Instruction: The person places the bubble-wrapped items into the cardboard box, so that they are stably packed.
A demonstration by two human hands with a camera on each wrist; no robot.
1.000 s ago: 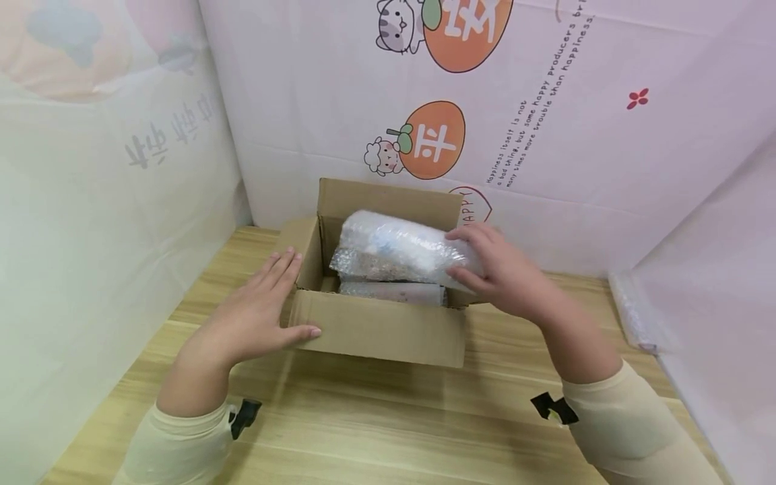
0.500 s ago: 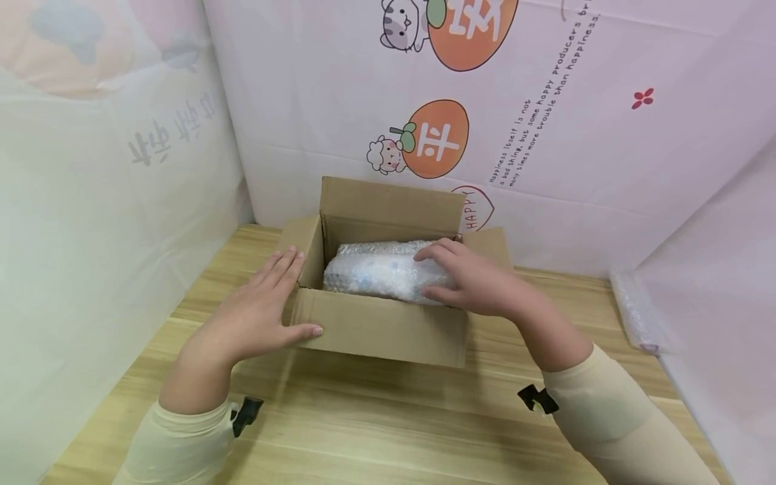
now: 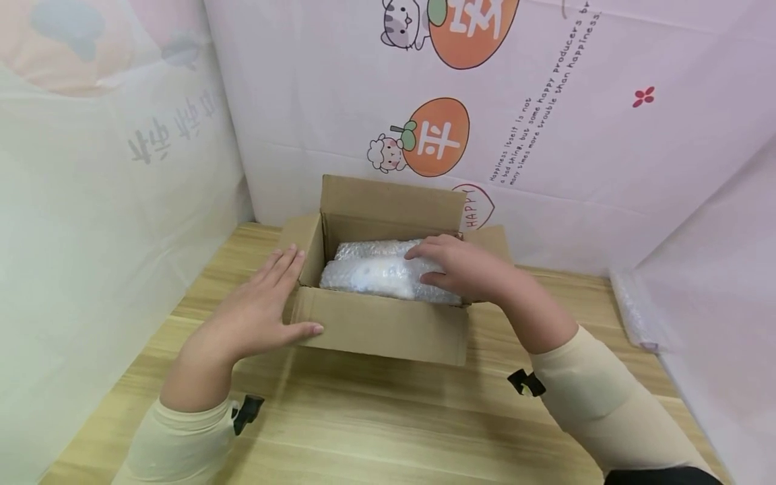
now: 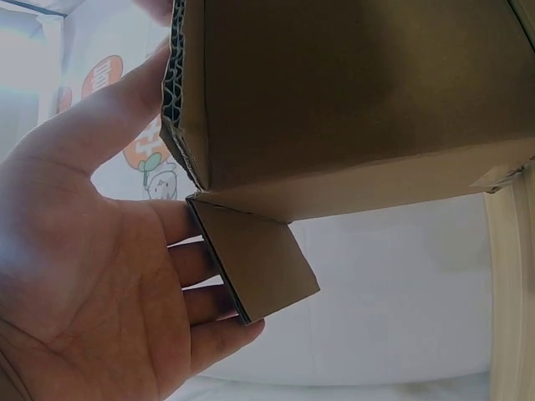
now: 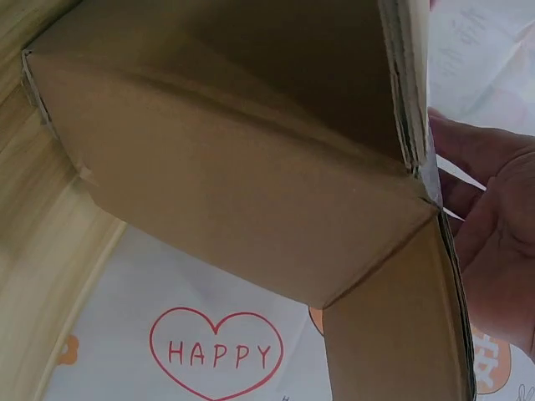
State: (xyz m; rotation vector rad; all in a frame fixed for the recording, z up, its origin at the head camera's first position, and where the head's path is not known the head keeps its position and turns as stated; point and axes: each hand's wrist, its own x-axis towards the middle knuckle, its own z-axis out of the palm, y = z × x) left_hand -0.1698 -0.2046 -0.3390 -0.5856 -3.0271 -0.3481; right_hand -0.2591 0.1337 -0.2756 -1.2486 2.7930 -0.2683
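Note:
An open cardboard box [image 3: 388,327] stands on the wooden table with its flaps spread. Inside, a shiny bubble-wrapped package [image 3: 378,276], whitish with pale blue patches, lies lengthwise along the near side. Behind it shows another bubble-wrapped package [image 3: 364,250]. My right hand [image 3: 463,266] grips the near package toward its right end, fingers over the top and thumb on the near side. My left hand [image 3: 251,320] rests against the box's left corner, fingers straight on the left flap [image 4: 255,259] and thumb on the front flap. The box wall hides the right fingertips in the right wrist view.
A clear bubble-wrap bundle [image 3: 636,313] lies at the table's right edge against the side sheet. Printed white sheets enclose the table [image 3: 364,424] at the back and both sides. The box's back flap [image 3: 391,201] stands up near the rear sheet.
The right hand has lowered the bubble-wrapped package from a tilt above the box to lying flat inside, toward the near side. It has then slid slightly left. The left hand has stayed in place.

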